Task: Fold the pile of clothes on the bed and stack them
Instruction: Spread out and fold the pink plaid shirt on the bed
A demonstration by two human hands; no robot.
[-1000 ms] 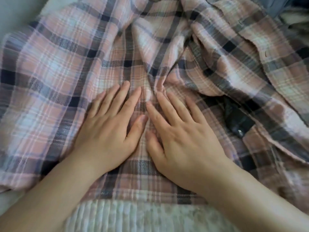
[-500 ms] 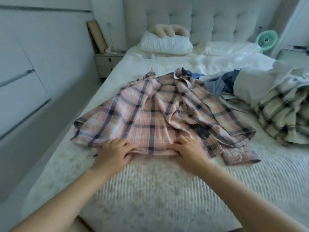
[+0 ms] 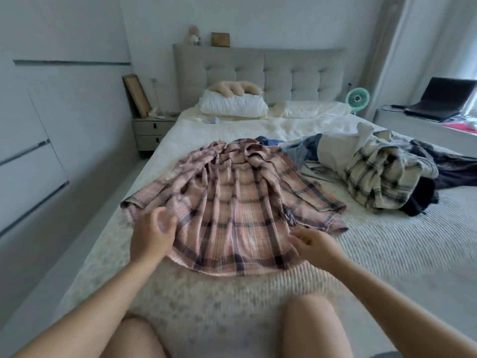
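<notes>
Frame centre: left hand [image 3: 151, 237] and right hand [image 3: 313, 245] each pinching hem corner of pink plaid shirt [image 3: 232, 200], lifted off bed [image 3: 387, 254]; clothes pile [image 3: 382, 174] right.

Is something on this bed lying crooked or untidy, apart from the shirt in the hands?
Yes. The unfolded clothes pile sprawls on the right side of the bed, crumpled, with a dark garment trailing toward the edge. The pink plaid shirt itself is bunched and wrinkled, held at its hem by the left hand and right hand.

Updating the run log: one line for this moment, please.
step: spreading pink plaid shirt | left hand: gripping hem | right hand: pinching hem | unfolded pile: right
</notes>
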